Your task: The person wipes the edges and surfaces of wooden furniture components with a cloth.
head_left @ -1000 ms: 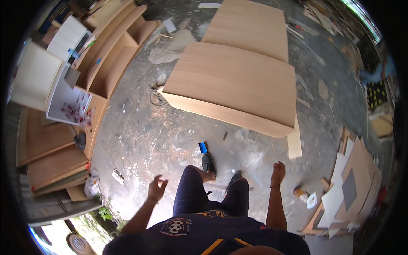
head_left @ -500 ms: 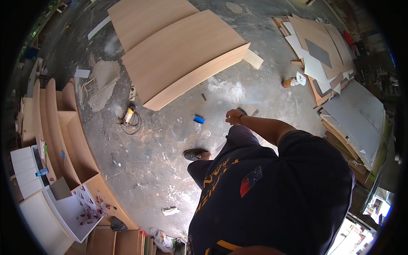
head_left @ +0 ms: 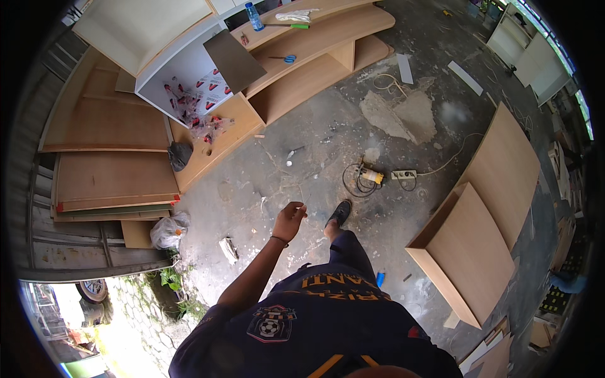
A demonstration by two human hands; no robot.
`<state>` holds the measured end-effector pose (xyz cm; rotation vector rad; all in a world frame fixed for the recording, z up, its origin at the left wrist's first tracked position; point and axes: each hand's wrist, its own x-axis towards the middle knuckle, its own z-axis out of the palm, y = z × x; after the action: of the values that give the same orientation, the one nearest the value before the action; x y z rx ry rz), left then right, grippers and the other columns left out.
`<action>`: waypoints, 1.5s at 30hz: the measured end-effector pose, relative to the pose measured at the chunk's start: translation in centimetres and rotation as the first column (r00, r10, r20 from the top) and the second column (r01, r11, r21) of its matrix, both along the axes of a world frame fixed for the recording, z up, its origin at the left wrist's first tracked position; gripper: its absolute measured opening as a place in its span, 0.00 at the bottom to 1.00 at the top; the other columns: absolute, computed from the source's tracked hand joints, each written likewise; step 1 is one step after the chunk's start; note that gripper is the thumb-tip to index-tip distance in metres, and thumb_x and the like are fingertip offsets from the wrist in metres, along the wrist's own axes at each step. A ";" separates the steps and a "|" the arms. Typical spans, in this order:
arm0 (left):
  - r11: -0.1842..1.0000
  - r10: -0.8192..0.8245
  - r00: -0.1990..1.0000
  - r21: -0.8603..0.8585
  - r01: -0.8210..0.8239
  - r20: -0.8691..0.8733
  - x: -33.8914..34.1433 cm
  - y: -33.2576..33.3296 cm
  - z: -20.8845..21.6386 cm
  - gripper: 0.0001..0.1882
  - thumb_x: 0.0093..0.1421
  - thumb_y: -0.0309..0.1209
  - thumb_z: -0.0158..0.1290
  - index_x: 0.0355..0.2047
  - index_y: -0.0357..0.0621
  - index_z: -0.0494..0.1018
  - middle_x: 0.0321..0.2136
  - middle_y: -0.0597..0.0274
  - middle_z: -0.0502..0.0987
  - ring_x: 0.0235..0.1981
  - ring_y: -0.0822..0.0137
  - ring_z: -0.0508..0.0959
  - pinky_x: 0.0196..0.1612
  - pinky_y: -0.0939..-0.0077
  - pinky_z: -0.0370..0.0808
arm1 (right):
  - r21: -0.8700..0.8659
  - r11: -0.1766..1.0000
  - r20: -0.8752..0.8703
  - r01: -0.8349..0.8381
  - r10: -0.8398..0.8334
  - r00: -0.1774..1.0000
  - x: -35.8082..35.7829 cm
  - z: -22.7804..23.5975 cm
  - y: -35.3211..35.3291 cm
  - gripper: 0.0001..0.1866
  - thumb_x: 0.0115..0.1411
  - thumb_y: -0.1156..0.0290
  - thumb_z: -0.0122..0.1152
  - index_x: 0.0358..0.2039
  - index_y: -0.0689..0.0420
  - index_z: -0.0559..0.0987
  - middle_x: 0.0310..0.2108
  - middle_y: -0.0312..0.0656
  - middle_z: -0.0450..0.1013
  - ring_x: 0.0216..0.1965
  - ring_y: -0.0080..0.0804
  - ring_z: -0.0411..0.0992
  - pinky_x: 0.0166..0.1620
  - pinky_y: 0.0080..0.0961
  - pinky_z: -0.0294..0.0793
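My left hand [head_left: 290, 222] hangs over the concrete floor, with a dark band round the wrist. Its fingers are curled in; whether anything small lies between them is hidden. Just to its right is my shod foot [head_left: 339, 214]. Beyond that, a yellow-and-black power tool [head_left: 370, 175] with a coiled dark cord rests on the floor beside a white power strip [head_left: 404, 174]. My right hand is out of sight.
Ahead stands a curved wooden shelf unit [head_left: 340, 57], holding blue scissors [head_left: 289, 59] and a water bottle [head_left: 254, 17]. A white cabinet box [head_left: 161, 94] stands left of it. Curved wooden panels [head_left: 466, 252] lie at right. Near the left opening sits a plastic bag [head_left: 169, 230].
My view has turned to the left, bringing the shelf unit ahead and the wooden panels to the right. My right hand has gone out of view; my left hand has come in.
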<state>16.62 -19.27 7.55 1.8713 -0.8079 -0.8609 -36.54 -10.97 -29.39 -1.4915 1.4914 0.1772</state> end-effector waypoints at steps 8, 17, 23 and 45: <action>0.989 0.133 0.982 -0.045 -0.140 -0.134 17.5 -17.0 2.6 0.16 0.59 0.39 0.47 0.39 0.39 0.69 0.27 0.61 0.77 0.30 0.72 0.77 0.31 0.80 0.71 | -0.408 0.708 -0.080 -0.576 0.601 0.795 22.3 11.4 -21.3 0.11 0.51 0.62 0.56 0.31 0.53 0.78 0.27 0.42 0.74 0.26 0.28 0.73 0.28 0.27 0.72; 0.980 0.180 0.925 0.145 -0.138 -0.335 39.7 -44.4 -5.4 0.15 0.61 0.40 0.41 0.40 0.43 0.68 0.27 0.60 0.73 0.26 0.70 0.73 0.31 0.77 0.70 | 0.197 0.398 0.488 0.896 -0.832 0.262 40.0 27.4 -37.4 0.18 0.56 0.65 0.55 0.45 0.61 0.71 0.25 0.43 0.74 0.19 0.20 0.67 0.23 0.17 0.66; 0.555 -0.455 0.730 0.478 0.680 -0.510 38.3 -44.6 -15.1 0.17 0.57 0.41 0.45 0.41 0.44 0.67 0.36 0.60 0.69 0.37 0.64 0.72 0.31 0.68 0.69 | 0.193 0.186 -0.304 0.964 -0.922 0.239 49.8 19.7 -16.1 0.18 0.52 0.56 0.50 0.25 0.58 0.79 0.16 0.42 0.73 0.16 0.36 0.71 0.25 0.34 0.71; -0.521 -0.843 -0.524 0.414 0.746 -0.117 22.6 -49.8 -15.8 0.18 0.57 0.43 0.47 0.39 0.42 0.67 0.33 0.61 0.73 0.33 0.66 0.73 0.29 0.73 0.67 | 0.091 -0.573 -0.170 0.814 -0.815 -0.554 76.5 17.3 -10.6 0.15 0.48 0.65 0.53 0.35 0.56 0.80 0.35 0.50 0.75 0.39 0.40 0.74 0.43 0.29 0.70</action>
<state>39.17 -69.11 -8.23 0.7353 -3.1036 -1.8073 39.96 -21.58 -12.10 0.7903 2.1168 -0.8790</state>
